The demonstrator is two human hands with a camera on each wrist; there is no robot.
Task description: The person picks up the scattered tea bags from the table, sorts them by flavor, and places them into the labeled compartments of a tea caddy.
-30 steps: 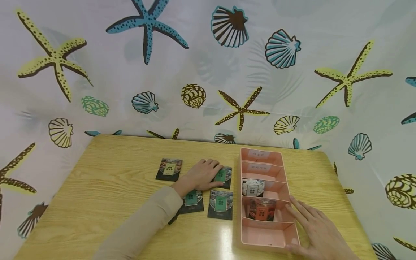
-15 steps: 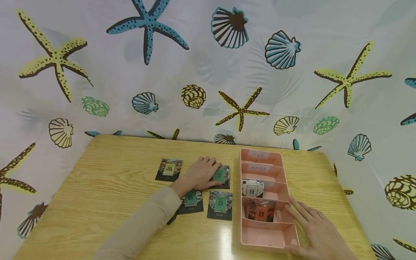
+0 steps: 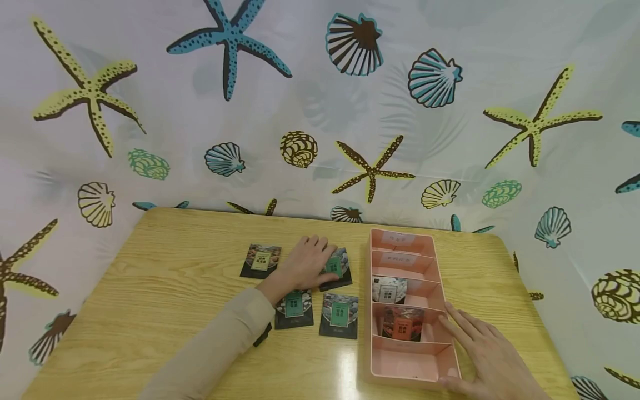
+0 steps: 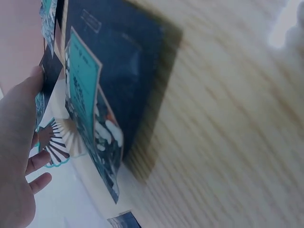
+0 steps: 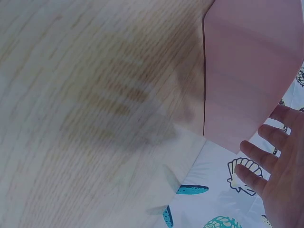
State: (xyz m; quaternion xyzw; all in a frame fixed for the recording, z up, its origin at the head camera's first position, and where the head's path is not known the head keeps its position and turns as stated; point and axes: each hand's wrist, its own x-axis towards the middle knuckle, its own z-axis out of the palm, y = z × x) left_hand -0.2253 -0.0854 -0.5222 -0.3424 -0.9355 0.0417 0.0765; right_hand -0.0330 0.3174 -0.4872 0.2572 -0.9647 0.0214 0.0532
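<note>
My left hand (image 3: 307, 264) pinches a dark tea sachet with a green label (image 3: 341, 271) near the table's back middle. In the left wrist view its thumb presses the sachet's dark end (image 4: 50, 73), while two other fingers hang loose. A second green-label sachet (image 3: 294, 311) lies just below that wrist, and a third (image 3: 340, 316) lies nearer, left of the box. My right hand (image 3: 492, 355) rests along the right side of the pink divided box (image 3: 410, 364), fingers spread and fairly straight at its wall (image 5: 251, 80).
White-label (image 3: 390, 290) and red-label sachets (image 3: 402, 325) sit in two box compartments. The two back compartments carry paper labels. A yellow-label sachet (image 3: 261, 261) lies left of my left hand. A dark item (image 3: 263, 335) is mostly hidden under the left sleeve (image 3: 225, 333). A shell-patterned cloth (image 3: 280, 183) hangs behind the table.
My left hand has drawn the green-label sachet slightly left and back, and the sachet has turned so its right side is higher. The right hand and the box have stayed put.
</note>
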